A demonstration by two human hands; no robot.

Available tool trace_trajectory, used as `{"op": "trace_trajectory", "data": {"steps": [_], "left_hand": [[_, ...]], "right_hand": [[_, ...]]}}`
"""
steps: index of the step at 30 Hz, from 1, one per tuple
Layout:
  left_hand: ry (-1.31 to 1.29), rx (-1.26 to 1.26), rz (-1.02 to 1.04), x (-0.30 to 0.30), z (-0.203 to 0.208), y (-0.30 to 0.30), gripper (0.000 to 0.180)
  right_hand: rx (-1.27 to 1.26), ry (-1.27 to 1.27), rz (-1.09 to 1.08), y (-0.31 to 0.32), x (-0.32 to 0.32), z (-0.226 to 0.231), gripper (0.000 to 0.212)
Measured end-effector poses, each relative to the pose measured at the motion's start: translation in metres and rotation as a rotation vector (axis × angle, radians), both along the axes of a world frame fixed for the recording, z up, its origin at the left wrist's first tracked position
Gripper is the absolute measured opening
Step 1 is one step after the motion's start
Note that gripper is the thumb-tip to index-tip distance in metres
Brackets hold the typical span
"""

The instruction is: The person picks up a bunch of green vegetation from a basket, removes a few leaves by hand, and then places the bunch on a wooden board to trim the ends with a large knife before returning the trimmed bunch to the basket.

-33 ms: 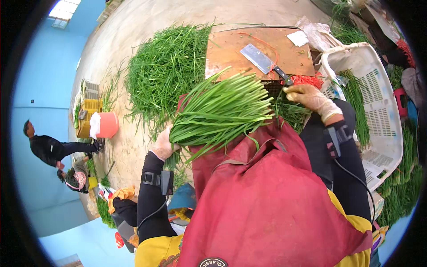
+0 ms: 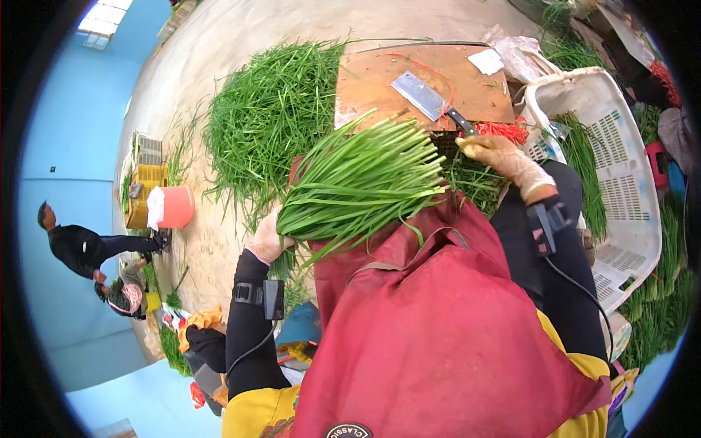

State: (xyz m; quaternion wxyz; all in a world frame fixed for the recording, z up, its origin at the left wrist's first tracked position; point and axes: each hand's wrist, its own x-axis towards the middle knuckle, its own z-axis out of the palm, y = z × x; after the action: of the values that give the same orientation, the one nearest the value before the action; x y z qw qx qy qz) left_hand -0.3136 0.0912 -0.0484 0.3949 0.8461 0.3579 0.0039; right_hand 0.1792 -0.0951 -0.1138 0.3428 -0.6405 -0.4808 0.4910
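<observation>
A thick bunch of garlic chives (image 2: pixel 365 186) lies across my lap on the red apron (image 2: pixel 423 328), pale cut ends to the right. My gloved left hand (image 2: pixel 269 237) grips its leafy left side, and the leaves hide part of the fingers. At the right of the bunch, my gloved right hand (image 2: pixel 500 157) has its fingers curled together. Whatever may be in them is hidden. Just beyond those fingertips is the black handle of a cleaver (image 2: pixel 423 97), which lies flat on a wooden board (image 2: pixel 365 80).
Loose chives (image 2: pixel 270 109) are heaped left of the board. Red ties (image 2: pixel 504 131) lie by its near right corner. A white plastic basket (image 2: pixel 635 182) with chives stands at right. Farther left are a pink bucket (image 2: pixel 177 206), yellow crates (image 2: pixel 150 175) and two people.
My right hand has shifted slightly left, closer to the bunch. The board and cleaver sit a touch farther left in view. My left hand still grips the chives.
</observation>
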Motion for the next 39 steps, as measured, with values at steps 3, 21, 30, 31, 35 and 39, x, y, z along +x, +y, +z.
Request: {"op": "trace_trajectory", "data": {"steps": [3, 21, 30, 31, 35, 39], "left_hand": [[-0.098, 0.084, -0.044, 0.003, 0.001, -0.001, 0.044], [0.075, 0.171, -0.108, 0.006, 0.029, 0.005, 0.057], [0.028, -0.066, 0.004, 0.006, 0.03, 0.004, 0.056], [0.015, -0.103, 0.023, 0.006, 0.029, 0.004, 0.055], [-0.037, -0.04, 0.002, 0.005, 0.026, 0.001, 0.053], [-0.002, 0.032, -0.016, 0.011, 0.026, 0.001, 0.049]], "right_hand": [[-0.149, 0.68, -0.168, 0.02, -0.047, -0.001, 0.048], [0.1, 0.176, -0.219, 0.029, -0.014, 0.015, 0.03], [0.357, 0.151, -0.002, 0.097, -0.072, 0.029, 0.036], [0.288, 0.263, -0.039, 0.1, -0.074, 0.026, 0.033], [0.172, 0.417, -0.245, 0.102, -0.082, 0.01, 0.022], [0.144, 0.389, -0.422, 0.099, -0.09, -0.012, 0.017]]}}
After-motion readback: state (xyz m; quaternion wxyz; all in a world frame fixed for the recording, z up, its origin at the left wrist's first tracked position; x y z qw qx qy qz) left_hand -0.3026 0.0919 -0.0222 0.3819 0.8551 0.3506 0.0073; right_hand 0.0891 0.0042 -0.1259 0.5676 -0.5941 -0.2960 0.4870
